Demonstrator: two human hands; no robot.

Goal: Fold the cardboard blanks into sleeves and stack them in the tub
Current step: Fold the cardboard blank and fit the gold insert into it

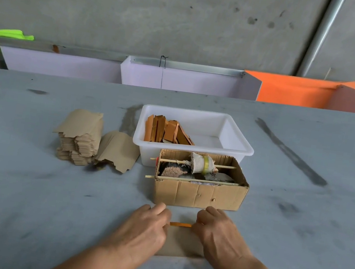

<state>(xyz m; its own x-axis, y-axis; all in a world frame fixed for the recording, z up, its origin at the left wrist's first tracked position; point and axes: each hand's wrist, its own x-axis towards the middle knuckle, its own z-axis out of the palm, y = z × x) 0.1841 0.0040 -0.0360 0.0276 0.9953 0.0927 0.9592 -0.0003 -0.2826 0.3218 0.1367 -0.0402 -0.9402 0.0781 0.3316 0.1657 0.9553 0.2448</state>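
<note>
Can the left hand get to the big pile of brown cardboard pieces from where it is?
Probably yes. The pile of blanks sits on the table ahead and to the left of the left hand with nothing between them, but that hand is busy folding a blank.

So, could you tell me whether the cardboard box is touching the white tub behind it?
Cannot tell. In the head view the cardboard box overlaps the white tub, hiding any contact or gap between them.
</note>
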